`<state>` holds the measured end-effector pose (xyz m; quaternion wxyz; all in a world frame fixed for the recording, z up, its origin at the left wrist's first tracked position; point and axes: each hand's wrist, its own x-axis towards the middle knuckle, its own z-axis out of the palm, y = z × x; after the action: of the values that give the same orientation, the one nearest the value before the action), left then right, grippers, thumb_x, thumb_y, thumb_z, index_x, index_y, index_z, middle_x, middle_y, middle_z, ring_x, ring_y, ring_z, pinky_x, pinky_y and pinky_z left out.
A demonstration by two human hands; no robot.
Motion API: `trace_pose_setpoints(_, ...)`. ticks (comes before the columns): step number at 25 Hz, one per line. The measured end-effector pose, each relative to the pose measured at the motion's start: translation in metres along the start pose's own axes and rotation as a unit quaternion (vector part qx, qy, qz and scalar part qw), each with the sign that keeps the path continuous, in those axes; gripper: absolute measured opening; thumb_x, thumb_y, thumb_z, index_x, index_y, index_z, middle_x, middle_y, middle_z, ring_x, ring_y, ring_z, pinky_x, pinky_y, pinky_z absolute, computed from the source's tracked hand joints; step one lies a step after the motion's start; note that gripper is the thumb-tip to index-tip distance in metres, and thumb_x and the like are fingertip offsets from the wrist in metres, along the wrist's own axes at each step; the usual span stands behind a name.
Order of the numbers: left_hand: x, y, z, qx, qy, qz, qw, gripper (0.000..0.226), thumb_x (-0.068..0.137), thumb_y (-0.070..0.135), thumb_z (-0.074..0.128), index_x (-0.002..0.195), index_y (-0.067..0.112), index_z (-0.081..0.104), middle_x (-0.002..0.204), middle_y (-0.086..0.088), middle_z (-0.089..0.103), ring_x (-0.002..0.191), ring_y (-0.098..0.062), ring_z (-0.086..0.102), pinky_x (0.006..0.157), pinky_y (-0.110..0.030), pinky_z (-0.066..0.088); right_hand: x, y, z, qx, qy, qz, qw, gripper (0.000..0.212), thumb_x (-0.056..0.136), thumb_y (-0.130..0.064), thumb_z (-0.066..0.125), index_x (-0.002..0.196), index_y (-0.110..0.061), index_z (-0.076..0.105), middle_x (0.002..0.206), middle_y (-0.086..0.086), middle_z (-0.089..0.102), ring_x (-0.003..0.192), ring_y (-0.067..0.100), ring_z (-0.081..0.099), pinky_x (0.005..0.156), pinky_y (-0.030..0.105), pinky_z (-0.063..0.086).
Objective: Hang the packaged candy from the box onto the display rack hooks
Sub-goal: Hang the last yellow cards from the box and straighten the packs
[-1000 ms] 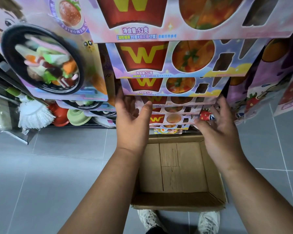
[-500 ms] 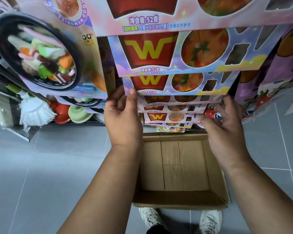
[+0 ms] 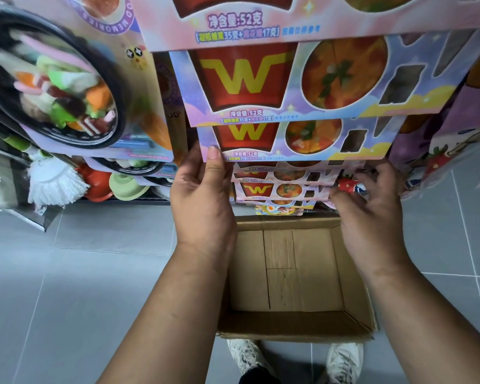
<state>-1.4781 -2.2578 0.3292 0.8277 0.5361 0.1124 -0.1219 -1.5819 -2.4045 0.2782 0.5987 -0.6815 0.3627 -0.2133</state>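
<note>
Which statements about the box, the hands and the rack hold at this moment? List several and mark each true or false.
1. The cardboard box on the floor holds no candy. True.
2. The left hand hangs clear of the rack. False: it pinches the lower left corner of a hanging candy pack, thumb in front.
3. The right hand rests inside the box. False: it is up by the right edge of the lower packs.
4. The white mop head is to the right of the box. False: it is to the left.
5. Two white shoes show below the box. True.
</note>
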Motion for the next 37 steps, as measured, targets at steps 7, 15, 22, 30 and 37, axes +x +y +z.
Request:
trace_pose_setpoints(7, 0.002, 0.003, -0.004, -0.005, -0.029, 0.005, 1.000, 0.026, 0.103, 0.014, 0.047, 0.124, 0.009, 0.061, 0.100, -0.004, 0.076, 0.093, -0.017, 0.074, 0.081, -0.028, 0.058, 0.004, 0.001, 0.006, -0.011, 0.001, -0.009, 1.000, 0.068, 0.076, -0.020, 0.062, 0.140, -0.022, 0.038, 0.141, 0.002, 0.050, 0.127, 0.011, 0.052, 0.105, 0.042, 0.048)
trace_pose_setpoints(15, 0.007, -0.011, -0.005, 0.154, -0.031, 0.071, 0.985, 0.029, 0.104, 0.016, 0.051, 0.130, 0.007, 0.060, 0.123, -0.008, 0.072, 0.118, -0.022, 0.067, 0.106, -0.043, 0.050, -0.002, -0.002, 0.007, 0.043, 0.007, -0.007, 0.999, 0.063, 0.081, -0.005, 0.061, 0.139, -0.019, 0.042, 0.138, -0.004, 0.053, 0.124, -0.001, 0.054, 0.100, 0.039, 0.053)
trace_pose_setpoints(22, 0.006, -0.021, -0.001, 0.149, -0.012, 0.047, 0.988, 0.043, 0.100, 0.006, 0.055, 0.142, 0.010, 0.050, 0.132, -0.005, 0.066, 0.123, -0.017, 0.063, 0.110, -0.042, 0.046, 0.005, -0.010, 0.003, 0.052, -0.007, 0.007, 0.999, 0.054, 0.088, 0.002, 0.059, 0.136, -0.021, 0.050, 0.120, -0.023, 0.065, 0.116, -0.004, 0.060, 0.095, 0.032, 0.056)
trace_pose_setpoints(30, 0.000, -0.021, -0.012, 0.171, -0.016, 0.066, 0.983, 0.042, 0.100, 0.006, 0.054, 0.142, 0.014, 0.052, 0.135, 0.001, 0.065, 0.125, -0.010, 0.060, 0.110, -0.034, 0.046, 0.000, -0.006, 0.004, 0.053, -0.016, 0.002, 0.998, 0.052, 0.089, 0.002, 0.056, 0.136, -0.019, 0.050, 0.120, -0.019, 0.068, 0.117, 0.001, 0.062, 0.102, 0.043, 0.052)
trace_pose_setpoints(37, 0.013, -0.029, -0.014, 0.237, -0.050, 0.028, 0.970, 0.038, 0.100, 0.016, 0.057, 0.138, 0.018, 0.053, 0.129, 0.004, 0.067, 0.108, 0.001, 0.067, 0.084, -0.015, 0.054, 0.008, 0.010, 0.005, 0.081, -0.033, 0.033, 0.996, 0.057, 0.088, 0.004, 0.058, 0.137, -0.023, 0.045, 0.128, -0.012, 0.064, 0.122, 0.004, 0.060, 0.106, 0.046, 0.048)
